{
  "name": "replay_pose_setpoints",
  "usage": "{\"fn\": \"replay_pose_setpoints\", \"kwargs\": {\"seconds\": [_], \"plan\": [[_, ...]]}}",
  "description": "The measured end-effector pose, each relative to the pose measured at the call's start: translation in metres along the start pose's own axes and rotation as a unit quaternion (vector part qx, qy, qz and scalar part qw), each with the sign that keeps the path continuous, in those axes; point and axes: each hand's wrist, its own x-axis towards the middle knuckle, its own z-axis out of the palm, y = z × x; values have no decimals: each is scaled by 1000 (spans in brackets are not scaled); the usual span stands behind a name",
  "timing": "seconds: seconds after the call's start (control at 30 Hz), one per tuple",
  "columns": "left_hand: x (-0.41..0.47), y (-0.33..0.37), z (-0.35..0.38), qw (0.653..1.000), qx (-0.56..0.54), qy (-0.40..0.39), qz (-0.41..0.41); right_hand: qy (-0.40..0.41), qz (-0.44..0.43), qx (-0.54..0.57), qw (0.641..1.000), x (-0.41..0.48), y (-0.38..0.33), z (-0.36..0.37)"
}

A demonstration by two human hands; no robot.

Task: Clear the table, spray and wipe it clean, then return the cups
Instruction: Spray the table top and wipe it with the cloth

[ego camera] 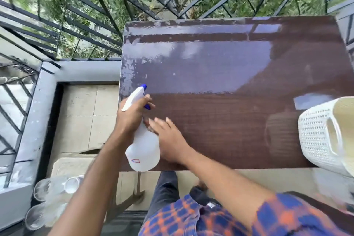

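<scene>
My left hand [134, 113] grips the neck and trigger of a white spray bottle [143, 151] with a blue nozzle, held over the near left corner of the dark brown table [229, 120]. My right hand [168, 140] lies beside the bottle with its fingers straight, just over the tabletop; whether it touches the wood I cannot tell. The far half of the table shines wet. Clear plastic cups [51, 193] lie low at the left, off the table.
A white perforated plastic basket [325, 134] lies on its side at the table's right edge. A black metal railing [95, 15] runs behind and to the left of the table, with greenery beyond. Pale floor tiles [86, 111] show at the left.
</scene>
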Motion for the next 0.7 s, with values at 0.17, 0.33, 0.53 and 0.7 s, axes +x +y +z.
{"fn": "replay_pose_setpoints", "kwargs": {"seconds": [0.17, 0.33, 0.53, 0.7], "plan": [[-11, -14, 13, 999, 28, -16, -3, 103, 242, -15, 965, -113, 102, -16], [-30, -22, 32, 997, 56, -45, 10, 193, 529, 8, 826, -117, 225, -73], [-51, -25, 56, 995, 61, -74, 23, 123, 263, -6, 957, -50, 121, -47], [-63, -34, 70, 993, 77, -84, 24, 43, 59, 43, 996, -150, 51, 1]]}}
